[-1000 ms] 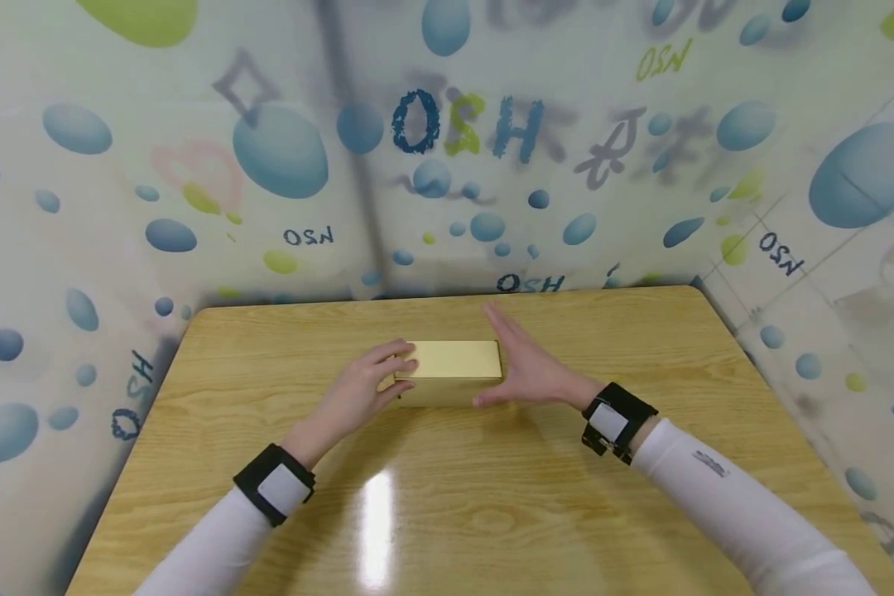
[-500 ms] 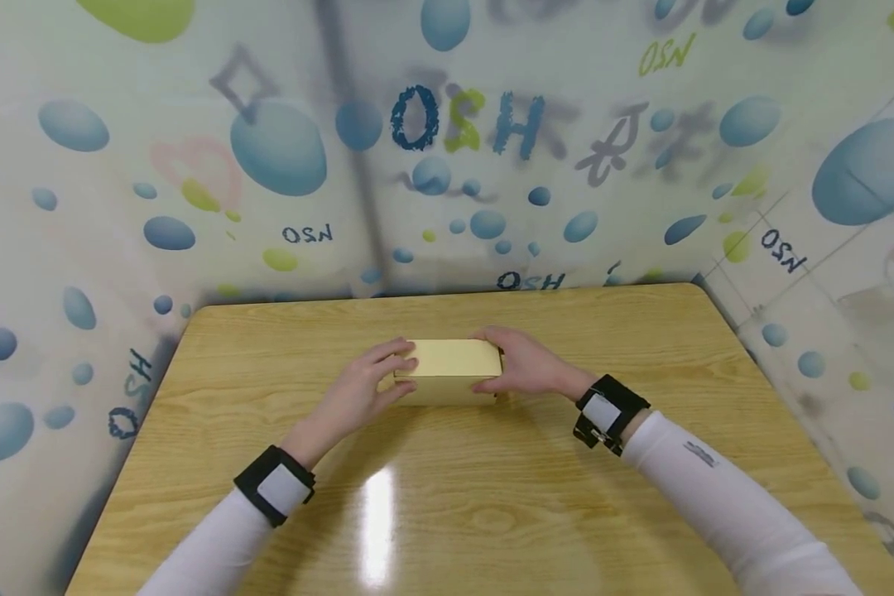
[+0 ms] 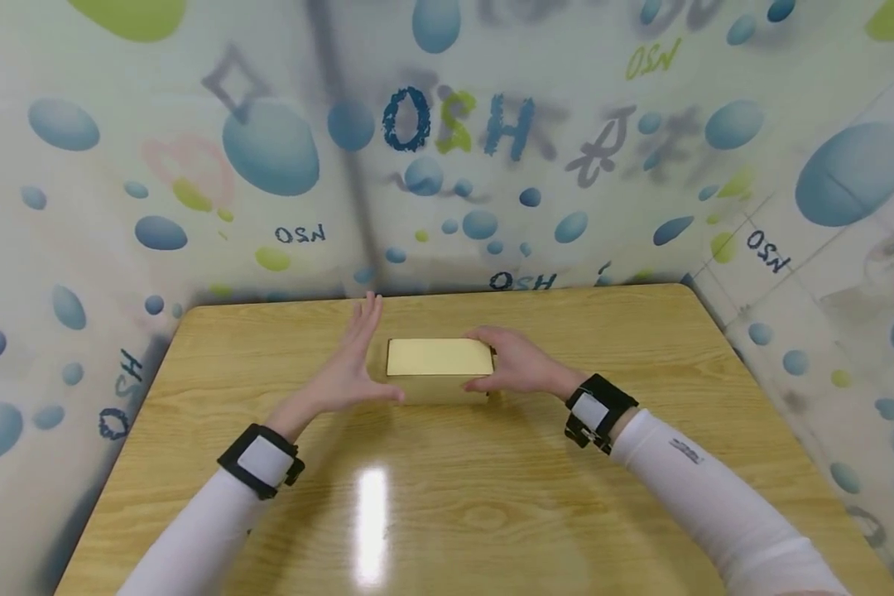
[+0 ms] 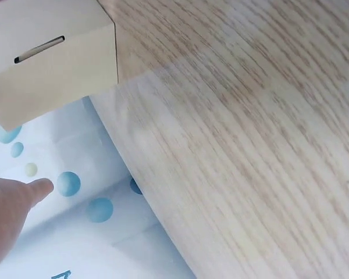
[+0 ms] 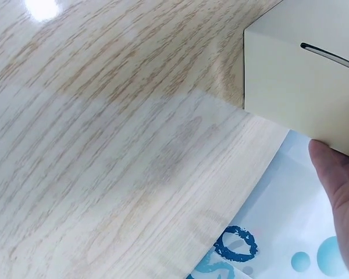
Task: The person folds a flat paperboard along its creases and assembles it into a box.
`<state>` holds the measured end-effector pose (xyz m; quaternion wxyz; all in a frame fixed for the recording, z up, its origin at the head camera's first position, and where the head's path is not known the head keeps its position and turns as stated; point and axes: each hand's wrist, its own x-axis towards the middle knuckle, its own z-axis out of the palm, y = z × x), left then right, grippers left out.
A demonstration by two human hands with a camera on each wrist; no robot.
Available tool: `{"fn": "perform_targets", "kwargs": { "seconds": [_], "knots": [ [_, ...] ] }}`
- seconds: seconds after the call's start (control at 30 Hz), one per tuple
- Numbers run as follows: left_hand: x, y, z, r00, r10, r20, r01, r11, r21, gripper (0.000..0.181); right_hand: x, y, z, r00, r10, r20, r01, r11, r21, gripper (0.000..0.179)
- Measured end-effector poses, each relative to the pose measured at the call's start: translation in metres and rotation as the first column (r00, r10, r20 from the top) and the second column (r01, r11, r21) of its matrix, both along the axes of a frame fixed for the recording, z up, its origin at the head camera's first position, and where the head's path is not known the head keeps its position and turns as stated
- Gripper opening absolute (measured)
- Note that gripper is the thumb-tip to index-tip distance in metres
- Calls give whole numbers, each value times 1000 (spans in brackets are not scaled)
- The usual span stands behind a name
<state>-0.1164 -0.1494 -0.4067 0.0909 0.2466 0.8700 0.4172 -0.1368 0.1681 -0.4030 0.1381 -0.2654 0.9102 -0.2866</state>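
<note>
A pale yellow cardboard box (image 3: 439,358) lies lengthwise on the wooden table. My right hand (image 3: 520,361) grips its right end, thumb on the near side and fingers at the far side. At the left end, my left hand (image 3: 343,374) is spread wide, its thumb by the near left corner and its fingers pointing away from me. Whether that thumb touches the box cannot be told. In the left wrist view, a narrow slot shows in the box (image 4: 58,81), apart from the visible part of the hand (image 4: 9,209). The right wrist view shows fingertips against the box (image 5: 296,87), by another slot.
The wooden table (image 3: 484,513) reaches back to a wall covering (image 3: 432,215) with blue and green spots and lettering. A bright light reflection lies on the tabletop in front of the box. Black bands with white patches circle both wrists.
My right hand has closed onto the box's right end. My left hand has let go of the left end and spread its fingers. The box stays in place.
</note>
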Motion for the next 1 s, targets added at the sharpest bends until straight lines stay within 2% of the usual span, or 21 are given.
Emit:
{"fn": "perform_targets", "kwargs": {
  "seconds": [0.1,0.23,0.33,0.5,0.63,0.77,0.87,1.0],
  "knots": [
    [-5,0,-2,1000,-5,16,6,999,-43,144,0,-1,0,1000,5,6,-5,1000,-11,72],
    [-8,2,-6,999,-22,39,26,995,-96,127,0,-1,-1,1000,9,11,-9,1000,-28,71],
    [-10,5,-7,997,-42,66,49,993,-108,112,0,0,-1,1000,7,9,-6,999,-31,70],
    [-11,13,-3,997,-44,58,51,991,-125,95,1,1,-1,1000,2,5,-2,1000,-27,70],
    [-10,15,-3,999,-40,12,41,988,-146,79,1,-1,-1,1000,10,6,-10,1000,-27,69],
    [-8,17,-3,999,-45,-21,41,988,-150,72,5,-1,0,999,30,-34,-31,999,-16,69],
    [-5,19,-3,997,-44,-64,33,987,-158,72,8,-2,1,996,39,-84,-38,999,10,72],
    [-2,24,-3,984,-42,-175,11,984,-176,71,11,-4,0,979,57,-194,-40,995,90,75]
  ]
}}
